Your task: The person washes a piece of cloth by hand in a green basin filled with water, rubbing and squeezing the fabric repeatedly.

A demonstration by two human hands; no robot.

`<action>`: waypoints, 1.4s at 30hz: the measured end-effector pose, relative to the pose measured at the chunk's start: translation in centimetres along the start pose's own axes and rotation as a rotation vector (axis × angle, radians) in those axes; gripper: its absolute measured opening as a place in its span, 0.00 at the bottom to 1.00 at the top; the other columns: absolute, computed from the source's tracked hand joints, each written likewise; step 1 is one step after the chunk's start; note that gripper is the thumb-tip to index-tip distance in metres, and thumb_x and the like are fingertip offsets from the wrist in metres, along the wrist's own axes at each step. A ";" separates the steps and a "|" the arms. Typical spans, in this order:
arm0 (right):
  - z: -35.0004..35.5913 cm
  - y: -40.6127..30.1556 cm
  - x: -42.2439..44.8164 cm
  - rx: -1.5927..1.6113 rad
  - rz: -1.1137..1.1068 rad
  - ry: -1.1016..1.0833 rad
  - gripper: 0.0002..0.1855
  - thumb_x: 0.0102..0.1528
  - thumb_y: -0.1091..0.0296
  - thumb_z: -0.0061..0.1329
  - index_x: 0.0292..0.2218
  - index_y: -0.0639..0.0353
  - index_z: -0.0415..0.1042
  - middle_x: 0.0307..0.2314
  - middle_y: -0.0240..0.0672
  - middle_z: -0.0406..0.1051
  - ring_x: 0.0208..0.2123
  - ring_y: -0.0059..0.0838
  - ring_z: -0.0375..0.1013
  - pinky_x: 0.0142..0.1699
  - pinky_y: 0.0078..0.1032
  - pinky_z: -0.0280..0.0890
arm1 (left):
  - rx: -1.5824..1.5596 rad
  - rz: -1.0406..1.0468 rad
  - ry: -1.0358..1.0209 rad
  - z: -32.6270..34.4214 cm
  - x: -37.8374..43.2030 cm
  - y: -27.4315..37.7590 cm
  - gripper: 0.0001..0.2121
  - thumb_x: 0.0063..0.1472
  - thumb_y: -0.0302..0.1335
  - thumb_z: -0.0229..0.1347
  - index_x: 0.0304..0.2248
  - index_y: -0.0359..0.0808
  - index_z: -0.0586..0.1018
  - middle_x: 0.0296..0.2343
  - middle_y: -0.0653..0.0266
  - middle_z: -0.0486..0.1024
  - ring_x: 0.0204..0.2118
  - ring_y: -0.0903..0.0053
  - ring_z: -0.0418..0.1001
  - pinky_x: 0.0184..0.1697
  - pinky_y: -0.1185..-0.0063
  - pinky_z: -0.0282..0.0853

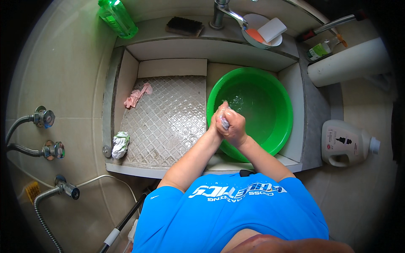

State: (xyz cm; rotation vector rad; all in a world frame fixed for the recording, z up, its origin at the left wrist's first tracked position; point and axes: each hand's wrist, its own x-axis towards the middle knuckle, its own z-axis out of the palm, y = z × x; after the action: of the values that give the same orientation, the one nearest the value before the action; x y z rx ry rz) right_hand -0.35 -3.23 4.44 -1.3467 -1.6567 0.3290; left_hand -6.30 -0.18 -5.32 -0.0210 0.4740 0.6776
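Both hands meet over the left part of a green plastic basin that holds water. My right hand is closed around a small wet, pale cloth, which bulges out between the fingers. Pressed against it from the left is my left hand, its fingers stretched towards the basin's water and its palm on the same cloth. Most of the cloth is hidden by the hands. Left of the basin, a crumpled pink cloth lies on the ridged sink floor. A bunched white and green cloth rests at the near left corner.
Along the back ledge stand a green bottle, a scrubbing brush, a chrome faucet and a bowl with soap bars. A detergent jug and a white pipe are at right. Wall valves are at left.
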 end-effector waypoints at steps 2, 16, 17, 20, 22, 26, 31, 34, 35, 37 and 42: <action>-0.4 -0.1 0.1 0.005 0.014 0.016 0.09 0.40 0.69 0.47 0.17 0.58 0.59 0.14 0.39 0.60 0.16 0.38 0.62 0.22 0.28 0.59 | 0.002 -0.008 0.154 3.3 -1.1 0.0 0.13 0.55 0.41 0.44 0.18 0.44 0.65 0.15 0.70 0.62 0.18 0.81 0.61 0.21 0.81 0.60; -1.7 7.4 -0.3 -0.085 0.357 0.056 0.16 0.47 0.61 0.45 0.17 0.62 0.58 0.13 0.42 0.57 0.16 0.40 0.58 0.21 0.31 0.53 | 0.132 0.165 0.269 4.6 -1.5 -0.6 0.11 0.57 0.36 0.42 0.34 0.37 0.67 0.28 0.65 0.69 0.32 0.77 0.69 0.35 0.77 0.66; -1.7 8.3 -0.7 -0.129 0.391 0.031 0.17 0.47 0.60 0.45 0.17 0.62 0.58 0.13 0.42 0.58 0.16 0.39 0.58 0.21 0.30 0.53 | 0.146 0.201 0.255 4.5 -1.5 -0.6 0.10 0.57 0.34 0.43 0.34 0.38 0.66 0.28 0.66 0.69 0.32 0.76 0.69 0.36 0.76 0.66; -2.2 11.3 -1.5 -0.152 0.487 0.093 0.18 0.48 0.56 0.44 0.17 0.62 0.60 0.13 0.42 0.59 0.16 0.38 0.58 0.22 0.30 0.54 | 0.196 0.200 0.234 4.0 -1.4 -0.5 0.09 0.56 0.33 0.45 0.36 0.39 0.66 0.29 0.67 0.68 0.32 0.79 0.67 0.36 0.76 0.63; -2.7 13.6 -2.3 -0.189 0.565 0.148 0.19 0.48 0.56 0.44 0.17 0.62 0.61 0.13 0.43 0.59 0.16 0.38 0.59 0.22 0.30 0.54 | 0.325 0.228 0.237 5.0 -2.1 -0.2 0.16 0.54 0.35 0.48 0.41 0.40 0.64 0.35 0.66 0.66 0.38 0.77 0.61 0.38 0.78 0.58; -3.8 18.9 -5.5 -0.447 0.689 0.215 0.18 0.47 0.55 0.45 0.24 0.64 0.64 0.18 0.45 0.65 0.21 0.42 0.64 0.28 0.32 0.59 | 0.489 0.224 0.328 5.6 -2.6 0.4 0.26 0.51 0.39 0.50 0.49 0.43 0.58 0.46 0.60 0.55 0.45 0.68 0.54 0.41 0.74 0.55; -3.8 20.0 -8.3 -0.527 0.760 0.011 0.17 0.46 0.57 0.46 0.30 0.64 0.65 0.23 0.48 0.67 0.27 0.47 0.66 0.32 0.34 0.61 | 0.396 0.122 0.332 5.1 -2.5 0.3 0.24 0.51 0.37 0.49 0.48 0.47 0.59 0.47 0.58 0.53 0.45 0.68 0.53 0.44 0.71 0.53; -3.6 18.5 -6.1 -0.392 0.775 -0.049 0.18 0.43 0.61 0.49 0.32 0.65 0.65 0.25 0.47 0.68 0.29 0.43 0.68 0.34 0.31 0.62 | 0.391 0.087 0.342 4.5 -2.3 0.4 0.23 0.52 0.38 0.48 0.48 0.47 0.59 0.47 0.57 0.52 0.46 0.66 0.51 0.44 0.68 0.52; -3.5 18.0 -5.0 -0.231 0.736 -0.051 0.17 0.44 0.61 0.49 0.31 0.64 0.65 0.24 0.43 0.68 0.27 0.37 0.68 0.32 0.27 0.62 | 0.394 0.087 0.335 4.5 -2.2 0.4 0.23 0.52 0.38 0.48 0.48 0.47 0.59 0.47 0.57 0.52 0.46 0.66 0.51 0.44 0.68 0.52; -3.4 15.0 -2.9 -0.069 0.690 -0.056 0.16 0.44 0.62 0.49 0.30 0.64 0.64 0.22 0.39 0.68 0.25 0.31 0.68 0.31 0.24 0.62 | 0.360 0.068 0.401 4.5 -2.1 0.5 0.24 0.53 0.39 0.47 0.49 0.48 0.57 0.47 0.56 0.51 0.48 0.65 0.50 0.44 0.63 0.52; -4.3 5.1 0.6 0.301 0.539 -0.175 0.11 0.46 0.66 0.48 0.27 0.60 0.61 0.19 0.28 0.62 0.23 0.15 0.60 0.27 0.15 0.58 | 0.227 0.058 0.494 5.7 -2.3 0.9 0.21 0.54 0.41 0.45 0.46 0.45 0.60 0.45 0.55 0.53 0.49 0.61 0.51 0.44 0.59 0.54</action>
State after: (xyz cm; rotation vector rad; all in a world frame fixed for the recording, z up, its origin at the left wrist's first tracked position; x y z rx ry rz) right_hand 6.20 -2.34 3.44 -1.5430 -1.2864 0.9950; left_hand -6.06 0.11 0.85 0.0404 1.0278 0.6710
